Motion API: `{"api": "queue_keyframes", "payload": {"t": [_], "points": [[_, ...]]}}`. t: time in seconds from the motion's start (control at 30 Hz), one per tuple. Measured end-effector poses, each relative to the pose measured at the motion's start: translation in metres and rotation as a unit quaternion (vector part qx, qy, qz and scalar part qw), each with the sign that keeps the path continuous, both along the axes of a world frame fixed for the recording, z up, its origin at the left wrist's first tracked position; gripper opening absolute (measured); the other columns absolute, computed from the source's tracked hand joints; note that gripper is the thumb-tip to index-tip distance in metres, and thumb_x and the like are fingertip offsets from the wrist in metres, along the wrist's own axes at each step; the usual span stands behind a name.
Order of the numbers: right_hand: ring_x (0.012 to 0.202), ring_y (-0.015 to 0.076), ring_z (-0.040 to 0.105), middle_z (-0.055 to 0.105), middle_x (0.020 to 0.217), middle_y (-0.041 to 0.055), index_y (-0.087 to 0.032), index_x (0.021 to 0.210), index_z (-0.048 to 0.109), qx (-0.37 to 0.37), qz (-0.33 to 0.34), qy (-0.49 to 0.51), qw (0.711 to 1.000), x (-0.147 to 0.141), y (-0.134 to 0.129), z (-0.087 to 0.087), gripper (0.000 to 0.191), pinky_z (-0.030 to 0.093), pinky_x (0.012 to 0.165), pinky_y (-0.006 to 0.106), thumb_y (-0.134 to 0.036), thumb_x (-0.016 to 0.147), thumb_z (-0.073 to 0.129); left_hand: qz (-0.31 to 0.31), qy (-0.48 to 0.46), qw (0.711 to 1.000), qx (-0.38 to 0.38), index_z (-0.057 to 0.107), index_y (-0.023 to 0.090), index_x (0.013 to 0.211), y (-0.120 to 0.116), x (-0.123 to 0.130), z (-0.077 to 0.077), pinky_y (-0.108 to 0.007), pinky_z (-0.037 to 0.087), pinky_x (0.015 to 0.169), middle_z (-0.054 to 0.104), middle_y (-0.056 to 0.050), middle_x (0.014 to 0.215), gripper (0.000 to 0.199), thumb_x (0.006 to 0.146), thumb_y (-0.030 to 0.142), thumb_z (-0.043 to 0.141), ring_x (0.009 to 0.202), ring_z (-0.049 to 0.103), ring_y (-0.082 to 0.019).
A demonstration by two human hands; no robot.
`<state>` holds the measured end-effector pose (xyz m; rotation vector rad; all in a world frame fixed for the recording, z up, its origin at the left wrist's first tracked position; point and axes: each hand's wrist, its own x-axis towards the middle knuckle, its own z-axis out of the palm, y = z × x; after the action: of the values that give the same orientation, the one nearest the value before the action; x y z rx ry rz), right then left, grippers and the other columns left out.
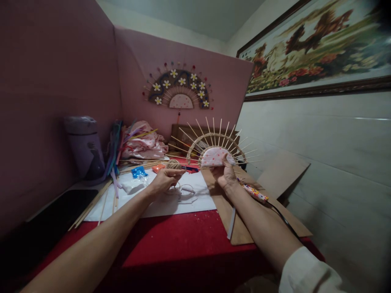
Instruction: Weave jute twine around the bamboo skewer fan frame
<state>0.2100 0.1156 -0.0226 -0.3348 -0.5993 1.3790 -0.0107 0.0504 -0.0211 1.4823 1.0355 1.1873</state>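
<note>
My right hand [225,173] grips a half-round fan frame [217,140] by its base, with the thumb on the front. Pink dotted cloth [215,157] covers its centre. Thin sticks radiate outward, and an arch of woven twine crosses them. To the left of the frame, my left hand [166,180] is closed, its fingers around a small ball of twine [173,164]; part of that grip is hidden. Loose twine [187,188] loops below this hand over the white sheet.
A finished flowered fan [180,87] hangs on the pink panel. On the left stand a purple tumbler [84,150] and crumpled pink cloth [146,142]. A blue packet [139,172] lies on the white sheet [195,203]. A patterned glue gun [255,192] with a cord rests on cardboard [241,228], under my right forearm.
</note>
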Motion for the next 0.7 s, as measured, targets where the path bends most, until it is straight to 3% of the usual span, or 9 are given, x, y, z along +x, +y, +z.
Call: {"api": "queue_keyframes", "payload": {"t": [0.37,0.57,0.7], "points": [[0.062,0.0127,0.064,0.070,0.074,0.0001,-0.016,0.088,0.058,-0.013,0.001,-0.006,1.000,-0.003,-0.003,0.003,0.025,0.052,0.046,0.021,-0.038,0.077,0.065,-0.011,0.032,0.998,0.045,0.071,0.010,0.098,0.005,-0.001,-0.005,-0.021,0.019,0.044,0.051,0.002,0.052,0.040,0.059,0.017,0.061,0.048,0.029,-0.006],[0.058,0.0121,0.063,0.069,0.070,-0.0006,-0.016,0.086,0.057,-0.018,-0.009,0.003,1.000,0.000,-0.001,0.003,0.024,0.049,0.042,0.020,-0.038,0.078,0.064,0.002,0.044,0.998,0.054,0.072,0.008,0.096,0.011,-0.003,-0.011,-0.022,0.018,0.043,0.041,0.005,0.044,0.037,0.064,0.025,0.064,0.044,0.026,-0.006],[0.059,0.0125,0.064,0.069,0.069,-0.0013,-0.017,0.085,0.057,-0.023,-0.015,0.010,1.000,-0.001,0.000,0.003,0.023,0.052,0.045,0.021,-0.038,0.078,0.064,0.013,0.051,0.997,0.052,0.074,0.009,0.090,0.011,-0.003,-0.011,-0.022,0.019,0.041,0.045,0.004,0.043,0.031,0.064,0.025,0.065,0.042,0.028,-0.005]]}}
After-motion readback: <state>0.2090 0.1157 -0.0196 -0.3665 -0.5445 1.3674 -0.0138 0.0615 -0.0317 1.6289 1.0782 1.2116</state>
